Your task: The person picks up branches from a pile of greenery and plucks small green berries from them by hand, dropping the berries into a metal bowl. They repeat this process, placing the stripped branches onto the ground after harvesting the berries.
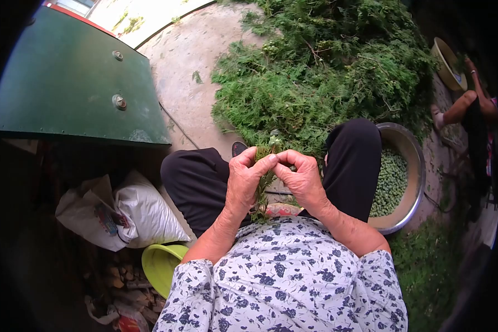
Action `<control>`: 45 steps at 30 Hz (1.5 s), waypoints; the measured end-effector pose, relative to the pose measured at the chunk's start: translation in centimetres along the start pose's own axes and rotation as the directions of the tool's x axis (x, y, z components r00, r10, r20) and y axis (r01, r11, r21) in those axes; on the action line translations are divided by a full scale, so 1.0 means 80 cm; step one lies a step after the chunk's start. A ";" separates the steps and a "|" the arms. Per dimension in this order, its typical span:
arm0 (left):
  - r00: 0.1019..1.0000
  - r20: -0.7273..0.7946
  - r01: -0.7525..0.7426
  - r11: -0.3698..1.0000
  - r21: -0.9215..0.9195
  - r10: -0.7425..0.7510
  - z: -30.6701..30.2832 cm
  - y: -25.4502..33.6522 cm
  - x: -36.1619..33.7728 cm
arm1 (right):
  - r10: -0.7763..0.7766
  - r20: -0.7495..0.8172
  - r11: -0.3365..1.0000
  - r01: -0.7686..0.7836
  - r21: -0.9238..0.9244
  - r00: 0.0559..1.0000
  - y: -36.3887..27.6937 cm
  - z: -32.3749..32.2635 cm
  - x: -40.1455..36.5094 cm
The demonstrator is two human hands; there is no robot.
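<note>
Between my knees, both hands meet over a green conifer sprig [263, 187]. My left hand [244, 180] is closed around its stem, with the leafy end hanging down below the fingers. My right hand [302, 178] pinches near the sprig's top, its thumb and forefinger touching my left fingertips. A few pale green cones [275, 141] show just above the fingers. What exactly lies between the right fingertips is hidden. To the right of my knee stands a metal basin [416, 202] holding many small green cones [392, 185].
A large heap of cut conifer branches [315, 83] lies ahead. At left are a green metal box [77, 83], white sacks [144, 210] and a lime-green basin [161, 265]. Another person's leg [460, 110] and a beige basin [448, 66] show at far right.
</note>
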State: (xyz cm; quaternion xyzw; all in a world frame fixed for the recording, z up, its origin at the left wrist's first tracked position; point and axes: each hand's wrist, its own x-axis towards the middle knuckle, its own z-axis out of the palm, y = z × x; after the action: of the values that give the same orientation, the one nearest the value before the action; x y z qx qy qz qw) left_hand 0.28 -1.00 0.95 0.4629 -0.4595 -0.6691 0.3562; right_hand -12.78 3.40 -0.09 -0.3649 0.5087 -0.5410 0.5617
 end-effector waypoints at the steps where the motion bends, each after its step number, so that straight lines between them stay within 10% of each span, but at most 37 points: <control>1: 0.997 0.004 0.075 0.993 -0.095 -0.075 0.002 0.006 0.000 | -0.142 0.016 0.976 0.143 -0.167 0.990 0.003 0.000 0.000; 6: 0.995 -0.031 0.091 0.977 -0.194 -0.099 0.002 0.007 0.000 | -0.202 0.042 0.934 0.206 -0.293 0.978 -0.003 -0.010 -0.004; 17: 0.983 0.114 -0.177 0.897 0.406 0.143 0.006 0.007 -0.011 | -0.310 0.140 0.821 0.339 -0.460 0.940 -0.010 -0.023 0.012; 22: 0.982 0.129 -0.177 0.902 0.394 0.137 -0.001 -0.001 -0.010 | -0.290 0.152 0.794 0.326 -0.512 0.945 -0.007 -0.023 0.009; 28: 0.990 0.139 -0.049 0.958 0.284 0.009 0.000 0.004 -0.012 | -0.250 0.053 0.940 0.256 -0.227 0.967 0.014 -0.020 0.011; 30: 0.994 0.104 -0.055 0.973 0.226 0.032 0.007 0.007 -0.013 | 0.153 0.100 0.924 -0.178 0.337 0.983 0.006 -0.023 0.010; 33: 0.996 0.063 0.063 0.997 -0.049 -0.060 -0.001 0.012 -0.009 | 0.136 0.101 0.815 -0.169 0.554 0.986 -0.017 -0.036 0.009; 37: 0.994 -0.108 -0.055 0.907 -0.417 0.010 -0.036 0.027 0.011 | -0.048 -0.198 0.899 0.129 0.418 0.979 -0.067 -0.093 -0.010; 39: 0.985 -0.149 -0.160 0.764 -0.625 0.084 -0.062 0.034 0.025 | -0.224 -0.499 0.962 0.271 0.024 0.837 -0.062 -0.170 -0.025; 45: 0.973 -0.128 -0.220 0.622 -0.752 0.190 -0.081 0.036 0.036 | -0.312 -0.652 0.811 -0.164 -0.561 0.691 0.042 -0.344 -0.081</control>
State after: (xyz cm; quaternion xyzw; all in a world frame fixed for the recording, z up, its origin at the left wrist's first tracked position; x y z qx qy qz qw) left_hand 5.64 -6.33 1.85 0.2272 -0.1791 -0.7462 0.5996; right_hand -37.94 14.14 -8.13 -0.2978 0.8099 -0.4811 0.1545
